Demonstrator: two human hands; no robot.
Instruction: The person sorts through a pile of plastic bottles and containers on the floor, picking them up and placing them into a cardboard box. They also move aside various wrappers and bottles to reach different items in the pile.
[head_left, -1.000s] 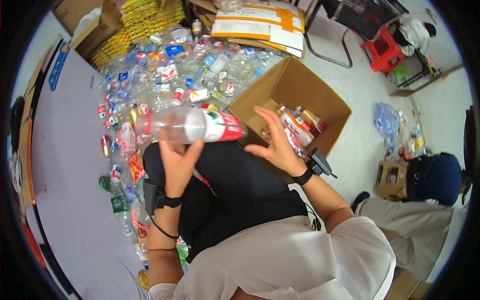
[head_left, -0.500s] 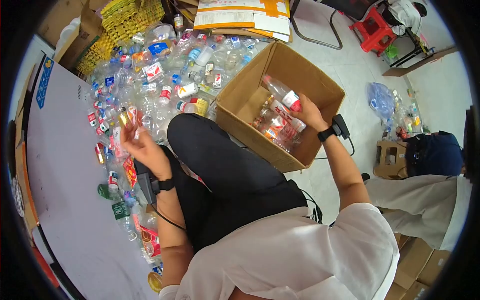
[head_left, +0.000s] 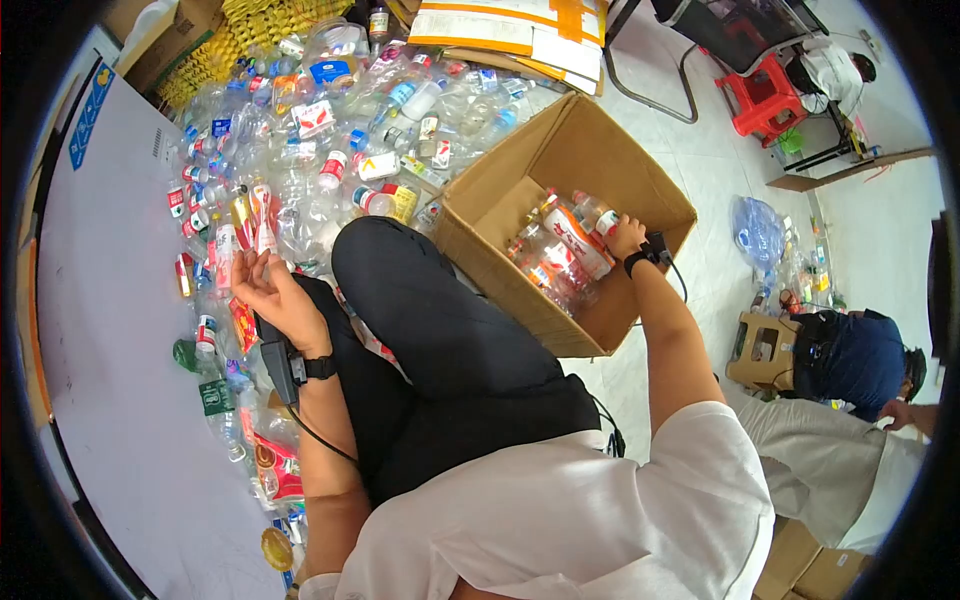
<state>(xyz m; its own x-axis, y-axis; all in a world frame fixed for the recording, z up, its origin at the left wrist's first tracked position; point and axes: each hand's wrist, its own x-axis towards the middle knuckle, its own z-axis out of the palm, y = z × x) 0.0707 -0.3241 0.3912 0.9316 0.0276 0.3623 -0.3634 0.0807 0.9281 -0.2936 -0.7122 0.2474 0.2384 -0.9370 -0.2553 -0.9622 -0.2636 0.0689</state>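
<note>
Inside the cardboard box (head_left: 480,265), my right hand (head_left: 627,237) is closed around a clear plastic bottle (head_left: 590,207) with a red and white label. Beneath it lie several other clear bottles, one with a large red and white label (head_left: 575,245). My left hand (head_left: 275,298) is palm up over the heap's near edge, fingers loosely bent and apart, with nothing visible in it. Close to its fingertips is a white and red bottle (head_left: 264,235); a gold bottle (head_left: 240,215) lies just beyond.
A large heap of empty plastic bottles (head_left: 320,185) spreads over the floor, bordered on the left by a pale panel (head_left: 120,330). Flattened cardboard (head_left: 500,30) lies at the back. A red stool (head_left: 765,100) and other people (head_left: 850,360) are at the right.
My right hand has lowered the bottle deeper into the box, onto the others. My left hand has drawn slightly back from the gold bottle. The view has shifted a little.
</note>
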